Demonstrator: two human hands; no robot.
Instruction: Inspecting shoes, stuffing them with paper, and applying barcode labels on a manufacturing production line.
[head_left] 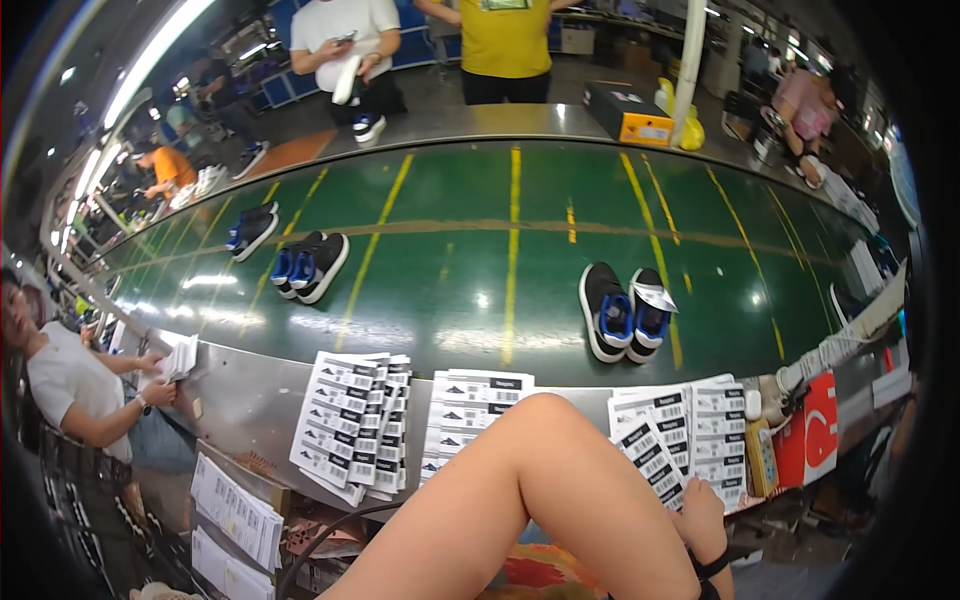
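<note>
"while your right hand is down between four and five o'clock, what's it on?"

"a tilted label sheet, just up and left of my fingers, at its lower end."

"are you pinching it?"

"i can't tell. my fingers overlap its edge in view, but whether they're pressed together or spread doesn't show. my left hand is out of view."

"and around that?"

"upright label sheets right behind it, then a yellow block at four o'clock and a red box just beside that. a bare bent limb rises from six, partly hiding the middle stack of labels. another fanned stack is between seven and eight."

"shoes?"

"on the green belt, yes. the nearest dark pair is at three, a white slip across one of them. another pair is near nine, and a farther pair between nine and ten."

"who's about?"

"a seated person between eight and nine, holding white papers. across the belt, someone in a white shirt at eleven, a yellow shirt at twelve, and a black-and-orange box between one and two."
</note>
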